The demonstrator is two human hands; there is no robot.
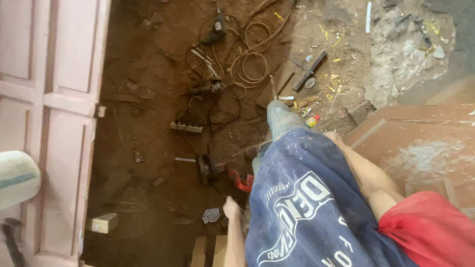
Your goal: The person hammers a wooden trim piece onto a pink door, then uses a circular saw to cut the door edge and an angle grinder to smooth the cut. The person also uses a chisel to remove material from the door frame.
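Left hand (231,206) hanging low at the blue shirt's (307,207) edge, fingers curled, grip impossible to tell, holding nothing visible. Right hand hidden behind the shirt, only the bare forearm (368,178) showing. Nearest the left hand: red-handled tool (241,181) and dark power tool (205,169) on the dirt floor (143,128). Farther off, small red-and-yellow bottle (312,120), white power strip (186,127), coiled hose (252,62), pink door (59,113).
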